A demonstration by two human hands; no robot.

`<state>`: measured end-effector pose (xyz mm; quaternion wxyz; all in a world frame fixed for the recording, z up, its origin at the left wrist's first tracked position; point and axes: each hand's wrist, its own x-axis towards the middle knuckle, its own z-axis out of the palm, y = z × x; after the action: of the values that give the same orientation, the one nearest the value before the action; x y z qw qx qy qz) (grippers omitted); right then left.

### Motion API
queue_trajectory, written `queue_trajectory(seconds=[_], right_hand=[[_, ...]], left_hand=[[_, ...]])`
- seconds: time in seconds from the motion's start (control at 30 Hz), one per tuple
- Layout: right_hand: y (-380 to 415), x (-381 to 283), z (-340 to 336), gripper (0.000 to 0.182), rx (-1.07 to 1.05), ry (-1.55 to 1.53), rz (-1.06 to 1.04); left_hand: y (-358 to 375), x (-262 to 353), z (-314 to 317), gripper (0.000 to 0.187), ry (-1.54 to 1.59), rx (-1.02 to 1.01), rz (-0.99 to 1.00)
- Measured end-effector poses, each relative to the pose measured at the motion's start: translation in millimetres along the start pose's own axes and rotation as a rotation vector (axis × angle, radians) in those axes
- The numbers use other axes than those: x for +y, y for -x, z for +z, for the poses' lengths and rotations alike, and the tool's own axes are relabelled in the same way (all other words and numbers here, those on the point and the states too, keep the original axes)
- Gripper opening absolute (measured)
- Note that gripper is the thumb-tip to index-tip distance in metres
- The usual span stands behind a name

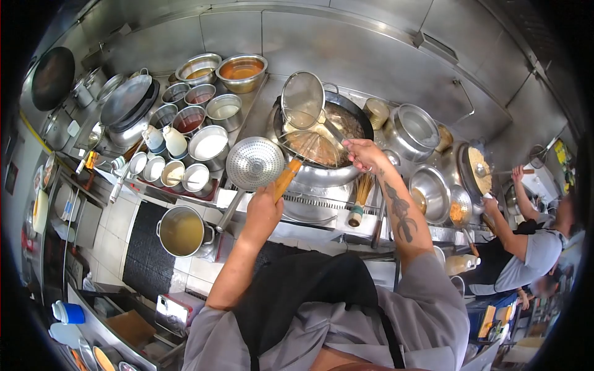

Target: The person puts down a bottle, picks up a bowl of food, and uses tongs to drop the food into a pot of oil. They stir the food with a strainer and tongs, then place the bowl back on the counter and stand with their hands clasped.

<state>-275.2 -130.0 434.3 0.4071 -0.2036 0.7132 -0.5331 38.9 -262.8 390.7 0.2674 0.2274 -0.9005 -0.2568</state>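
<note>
My left hand (265,209) is wrapped round the wooden handle of a wire skimmer (314,147). Its wire basket, with brownish food in it, is over the near side of a black wok (366,123). My right hand (364,154) grips the handle of a fine-mesh strainer (303,93), tilted up above the wok's left side. Dark, bubbling liquid shows inside the wok, partly covered by both tools. A perforated ladle (255,163) lies left of the skimmer, close to my left hand. Below my right hand stands a bamboo brush (361,196).
Several seasoning containers (209,143) and metal bowls (242,69) crowd the counter at left. A pot of yellowish liquid (183,232) stands low at left. Steel bowls (430,193) and a lidded pot (413,131) sit at right. A co-worker (520,247) works farther right.
</note>
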Motion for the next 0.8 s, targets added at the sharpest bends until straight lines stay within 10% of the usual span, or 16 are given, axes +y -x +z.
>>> queue_trajectory(seconds=[0.8], right_hand=[[3.0, 35.8, -59.4, 0.029, 0.363, 0.227, -0.041]], left_hand=[[-1.3, -8.3, 5.0, 0.04, 0.029, 0.035, 0.027]])
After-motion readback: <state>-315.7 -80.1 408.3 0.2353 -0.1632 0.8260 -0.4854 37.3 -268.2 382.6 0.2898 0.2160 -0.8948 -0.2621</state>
